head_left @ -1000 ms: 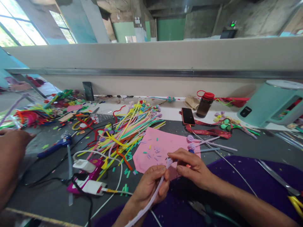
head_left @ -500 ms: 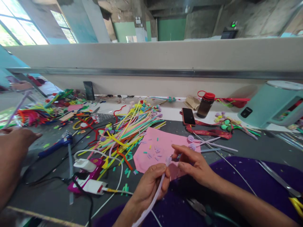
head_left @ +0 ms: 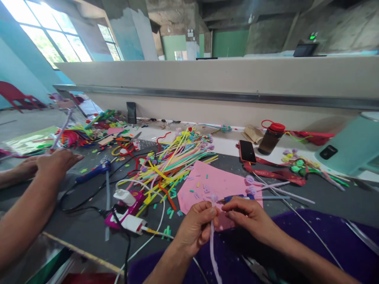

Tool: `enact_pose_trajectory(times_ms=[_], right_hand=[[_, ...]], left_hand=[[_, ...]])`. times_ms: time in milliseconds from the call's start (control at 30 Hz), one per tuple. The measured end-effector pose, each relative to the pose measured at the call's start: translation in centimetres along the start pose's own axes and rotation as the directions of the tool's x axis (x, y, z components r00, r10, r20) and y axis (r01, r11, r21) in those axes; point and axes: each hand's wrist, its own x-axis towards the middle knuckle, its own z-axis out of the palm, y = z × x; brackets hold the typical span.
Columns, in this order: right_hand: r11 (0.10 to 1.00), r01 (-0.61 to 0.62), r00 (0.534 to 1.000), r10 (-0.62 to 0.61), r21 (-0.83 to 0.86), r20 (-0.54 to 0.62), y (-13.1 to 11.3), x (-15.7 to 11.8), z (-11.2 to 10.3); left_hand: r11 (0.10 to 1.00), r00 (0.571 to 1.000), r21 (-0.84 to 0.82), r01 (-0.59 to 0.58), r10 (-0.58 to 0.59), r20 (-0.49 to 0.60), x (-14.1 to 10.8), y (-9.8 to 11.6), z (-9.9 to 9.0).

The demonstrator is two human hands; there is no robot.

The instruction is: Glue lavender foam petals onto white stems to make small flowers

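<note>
Nearest, a dark purple cloth [head_left: 304,225] is spread below the forearms. Over it, a long fuzzy lilac stem [head_left: 212,248] with a small tufted head is gripped by the left hand [head_left: 199,223]: thumb and forefinger are pinched just beneath the tuft, the other fingers are curled under, and the stem is left trailing downward. The right hand [head_left: 248,215] is held just beside, fingers bent, thumb and forefinger slightly parted and pointed at the stem; whether anything small is held there cannot be told. A dark blue, narrow-tipped tool [head_left: 235,198] is partly hidden behind it. Beyond the hands, a flat pink sheet [head_left: 231,179] is strewn with short lilac clippings. Farther off, a red-capped brown translucent bottle [head_left: 269,141] is seen.
</note>
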Motion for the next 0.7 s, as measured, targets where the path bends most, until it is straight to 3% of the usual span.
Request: enact_pose_trajectory(times_ms=[300,700], right_hand=[[0.998,-0.002,0.994,0.008,-0.059,0.111,-0.6,-0.1,0.1],[0.983,-0.132,0.984,0.146,-0.131,0.101,0.2,0.7,-2.4]], left_hand=[[1.0,1.0,-0.019,0.017,-0.016,0.021,0.4,0.1,-0.3],[0.968,0.98,-0.151,-0.198,0.197,-0.025,-0.6,3.5,-1.5]])
